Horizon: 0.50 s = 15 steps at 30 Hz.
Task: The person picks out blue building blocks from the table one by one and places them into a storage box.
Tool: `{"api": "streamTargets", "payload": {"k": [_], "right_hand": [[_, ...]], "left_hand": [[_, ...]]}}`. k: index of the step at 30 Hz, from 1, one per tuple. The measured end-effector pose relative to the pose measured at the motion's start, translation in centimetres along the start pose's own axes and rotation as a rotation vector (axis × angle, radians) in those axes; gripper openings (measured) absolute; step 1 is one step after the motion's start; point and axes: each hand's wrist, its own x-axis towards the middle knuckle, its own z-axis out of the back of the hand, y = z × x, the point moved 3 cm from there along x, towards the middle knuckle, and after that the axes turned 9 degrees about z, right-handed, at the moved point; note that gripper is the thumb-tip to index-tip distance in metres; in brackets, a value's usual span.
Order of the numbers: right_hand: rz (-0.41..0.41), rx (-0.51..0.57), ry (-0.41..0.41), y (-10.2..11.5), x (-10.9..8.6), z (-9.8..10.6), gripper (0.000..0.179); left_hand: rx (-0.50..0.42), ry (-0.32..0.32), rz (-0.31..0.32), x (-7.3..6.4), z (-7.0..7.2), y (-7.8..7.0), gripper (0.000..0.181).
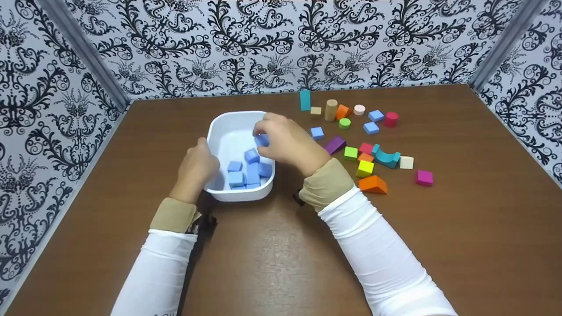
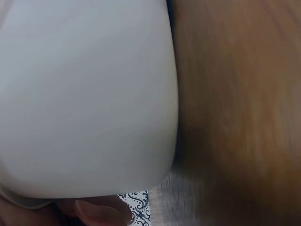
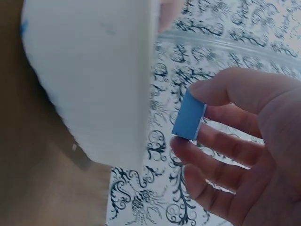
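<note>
A white plastic tub (image 1: 232,127) stands on the table, with several blue blocks (image 1: 252,171) gathered at its near end. My left hand (image 1: 197,166) grips the tub's left rim; in the left wrist view the tub's outer wall (image 2: 89,99) fills much of the picture, and only some fingers (image 2: 101,213) show at the bottom. Over the tub's right side, my right hand (image 1: 287,139) pinches one blue block (image 3: 189,115) between thumb and fingertips. The right wrist view shows that block above the rim level, apart from the tub wall (image 3: 89,80).
Right of the tub lie loose blocks: a blue block (image 1: 317,133), a purple block (image 1: 335,145), a teal arch (image 1: 386,156), an orange wedge (image 1: 372,184), a magenta cube (image 1: 424,177) and several others. Patterned panels (image 1: 263,48) border the brown table (image 1: 281,254) at the back and sides.
</note>
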Motion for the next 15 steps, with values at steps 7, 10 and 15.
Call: {"api": "streamTargets", "payload": {"k": [7,10,15], "right_hand": [[0.122,-0.019,-0.011,1.5,0.5,-2.3,0.030],[0.160,-0.036,0.005,2.0,0.6,-3.2,0.028],[0.186,-0.037,0.022,2.1,0.7,-4.4,0.025]], "left_hand": [[-0.003,-0.015,-0.003,0.1,0.0,0.1,0.060],[-0.011,-0.016,-0.007,0.0,0.0,0.1,0.060],[-0.009,-0.016,-0.015,0.0,0.0,0.1,0.060]]}}
